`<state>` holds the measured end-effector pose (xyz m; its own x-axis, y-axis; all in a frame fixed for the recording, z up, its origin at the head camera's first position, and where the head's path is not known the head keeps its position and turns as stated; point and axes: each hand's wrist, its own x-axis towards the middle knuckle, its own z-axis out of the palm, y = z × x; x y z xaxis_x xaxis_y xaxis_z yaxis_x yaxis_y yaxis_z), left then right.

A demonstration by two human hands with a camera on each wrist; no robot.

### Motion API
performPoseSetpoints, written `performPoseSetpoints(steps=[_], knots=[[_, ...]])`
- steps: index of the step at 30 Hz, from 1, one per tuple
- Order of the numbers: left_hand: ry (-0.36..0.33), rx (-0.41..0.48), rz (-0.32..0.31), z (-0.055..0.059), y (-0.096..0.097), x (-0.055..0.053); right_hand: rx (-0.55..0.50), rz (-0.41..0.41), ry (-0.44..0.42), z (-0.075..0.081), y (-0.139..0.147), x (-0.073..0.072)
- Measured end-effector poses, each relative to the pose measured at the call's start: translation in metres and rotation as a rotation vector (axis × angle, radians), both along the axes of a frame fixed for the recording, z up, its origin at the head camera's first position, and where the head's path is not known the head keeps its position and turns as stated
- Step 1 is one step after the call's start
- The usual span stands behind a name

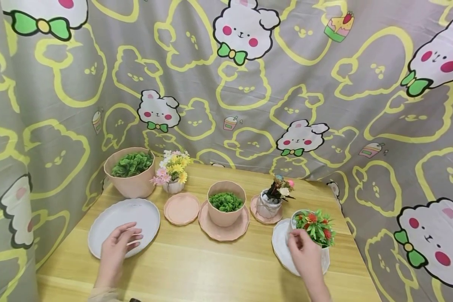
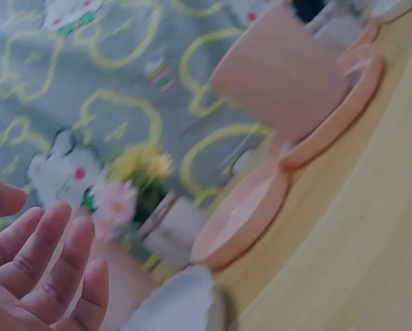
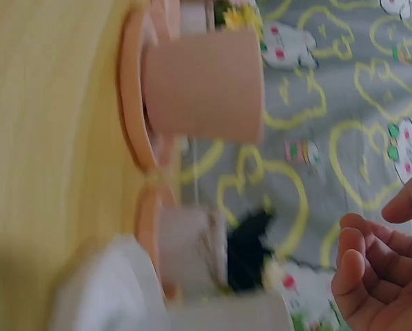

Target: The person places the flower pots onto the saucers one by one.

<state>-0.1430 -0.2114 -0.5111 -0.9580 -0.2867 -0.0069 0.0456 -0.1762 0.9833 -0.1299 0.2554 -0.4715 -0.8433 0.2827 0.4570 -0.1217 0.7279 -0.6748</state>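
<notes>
My left hand (image 1: pixel 120 242) hovers over the large grey-white saucer (image 1: pixel 145 216), fingers loosely bent and holding nothing. In the left wrist view its fingers (image 2: pixel 49 231) are spread a little, apart from the saucer's rim. My right hand (image 1: pixel 305 249) is in front of a white pot (image 1: pixel 324 254) of red-flowered greenery (image 1: pixel 315 226), which stands on a white scalloped saucer (image 1: pixel 281 243). The right wrist view shows that hand's fingers (image 3: pixel 353 265) loosely curled, with nothing between them and the thumb. Whether it touches the pot or leaves, I cannot tell.
A big pink pot (image 1: pixel 132 182) of green leaves stands back left, beside a small daisy pot (image 1: pixel 173 186). A bare pink saucer (image 1: pixel 181 209) lies left of a pink pot (image 1: pixel 226 214) on its saucer (image 1: pixel 224 235). A small cactus-like arrangement (image 1: pixel 269 203) sits further right. Patterned curtains enclose the table.
</notes>
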Motion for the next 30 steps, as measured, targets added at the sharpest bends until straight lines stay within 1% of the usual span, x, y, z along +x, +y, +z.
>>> performPoseSetpoints(steps=[3,7,12,14,15,17,19,21,25,28,30], knots=[[0.028,0.057,0.049,0.001,-0.014,0.006,-0.045,0.111,-0.032,-0.009,-0.025,-0.005],[0.035,0.091,0.095,0.003,-0.023,0.008,-0.142,0.277,-0.138,-0.018,-0.067,-0.012],[0.017,0.11,0.119,0.003,-0.023,0.004,-0.287,0.513,-0.288,-0.029,-0.123,-0.025],[0.015,0.122,0.117,0.003,-0.021,0.001,-0.362,0.587,-0.353,-0.035,-0.145,-0.032],[0.015,0.128,0.112,0.004,-0.02,0.0,-0.408,0.61,-0.389,-0.037,-0.155,-0.035],[0.011,0.137,0.103,0.004,-0.016,-0.003,-0.503,0.636,-0.455,-0.042,-0.175,-0.042],[-0.002,0.136,0.1,0.004,-0.012,-0.006,-0.591,0.641,-0.511,-0.046,-0.194,-0.05],[-0.016,0.141,0.105,0.004,-0.009,-0.009,-0.655,0.64,-0.561,-0.051,-0.212,-0.058],[-0.037,0.148,0.123,0.004,-0.003,-0.014,-0.722,0.639,-0.649,-0.062,-0.24,-0.075],[-0.05,0.14,0.126,0.005,0.001,-0.017,-0.783,0.615,-0.707,-0.071,-0.254,-0.085],[-0.065,0.132,0.128,0.006,0.003,-0.02,-0.812,0.587,-0.735,-0.08,-0.26,-0.09]])
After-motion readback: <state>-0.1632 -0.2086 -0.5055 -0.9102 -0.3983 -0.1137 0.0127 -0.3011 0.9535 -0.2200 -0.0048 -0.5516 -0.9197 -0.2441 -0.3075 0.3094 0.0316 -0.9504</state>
